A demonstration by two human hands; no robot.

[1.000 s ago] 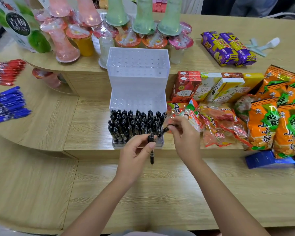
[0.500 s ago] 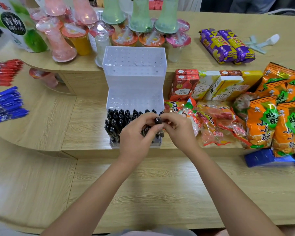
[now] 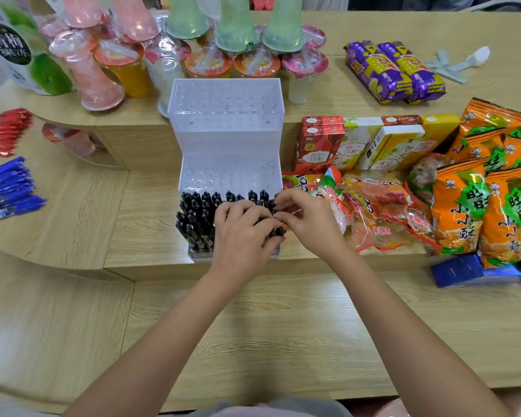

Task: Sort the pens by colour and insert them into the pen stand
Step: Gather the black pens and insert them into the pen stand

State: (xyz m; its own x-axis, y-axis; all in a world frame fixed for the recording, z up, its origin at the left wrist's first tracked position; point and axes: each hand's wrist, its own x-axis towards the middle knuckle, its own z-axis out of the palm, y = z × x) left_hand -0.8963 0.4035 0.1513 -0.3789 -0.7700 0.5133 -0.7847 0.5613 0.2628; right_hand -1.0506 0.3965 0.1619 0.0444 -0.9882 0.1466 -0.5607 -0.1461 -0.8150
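At the front tier of the pen stand [image 3: 226,139], a black pen [image 3: 281,231] is clamped in the fingers of the left hand [image 3: 241,236] at the right corner, presumably for seating among its own colour. The fingers of the right hand [image 3: 309,224] are bunched alongside; whether anything is pinched cannot be told.

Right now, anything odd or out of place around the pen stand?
Nothing spilled or broken. The black pens in the front row of the stand look slanted, not upright; blue pens and red pens lie loose at the left.
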